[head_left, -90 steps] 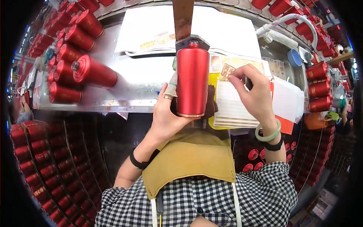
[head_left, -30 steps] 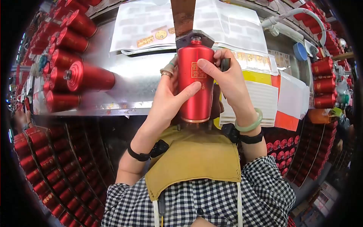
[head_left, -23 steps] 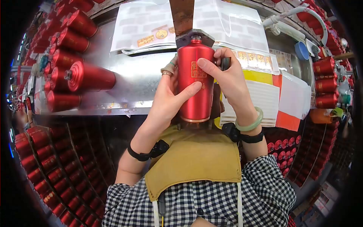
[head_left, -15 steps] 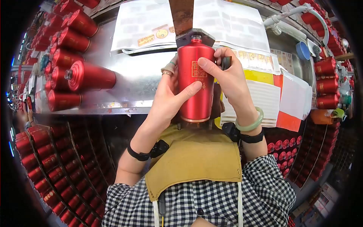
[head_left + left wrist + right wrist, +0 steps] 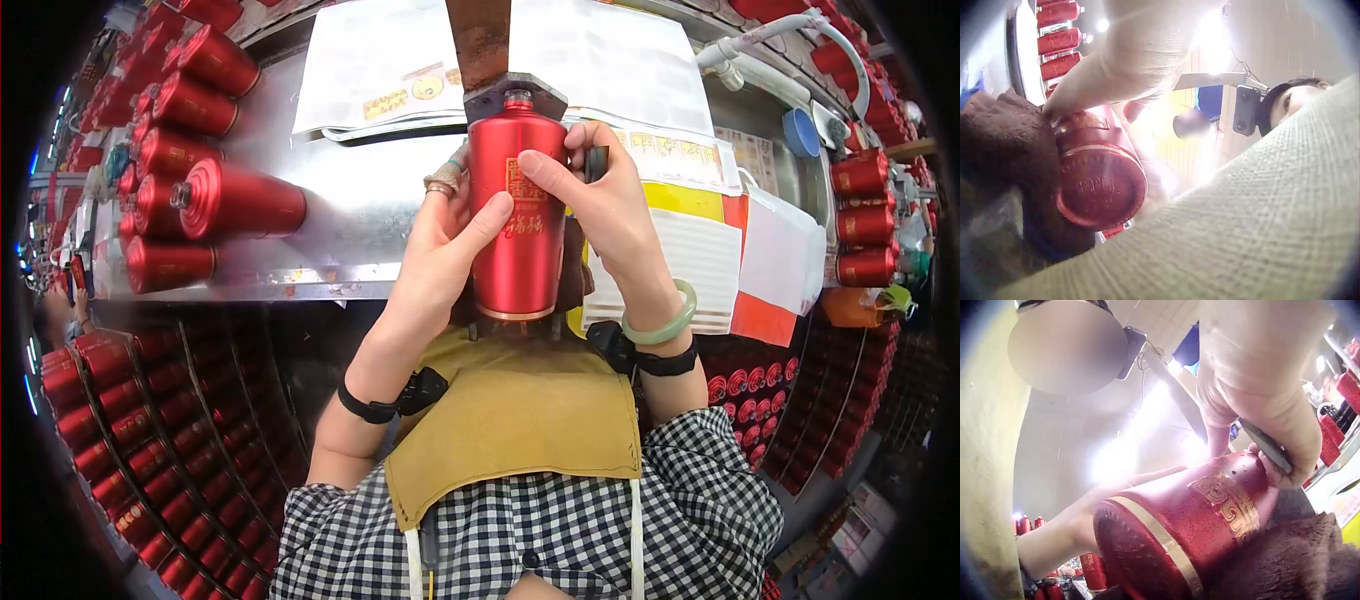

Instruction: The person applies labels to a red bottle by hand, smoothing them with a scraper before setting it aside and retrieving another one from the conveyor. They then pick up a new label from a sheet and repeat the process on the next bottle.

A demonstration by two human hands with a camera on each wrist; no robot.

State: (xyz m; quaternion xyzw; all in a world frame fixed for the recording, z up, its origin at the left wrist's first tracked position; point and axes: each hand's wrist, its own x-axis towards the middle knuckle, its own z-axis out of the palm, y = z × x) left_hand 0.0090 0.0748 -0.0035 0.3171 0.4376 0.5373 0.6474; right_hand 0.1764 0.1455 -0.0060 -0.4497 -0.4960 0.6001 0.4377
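From your head, one camera looks down across the tabletop; from your wrists, two sit closer, facing the base end of the red bottle, which all three views share.

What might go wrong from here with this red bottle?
The right hand has its thumb on the gold square emblem, which might smudge or shift. The dark flat tool tucked in that hand sits close to the red bottle and could scratch its finish. The bottle looks smooth, so it might turn if the left hand loosens.
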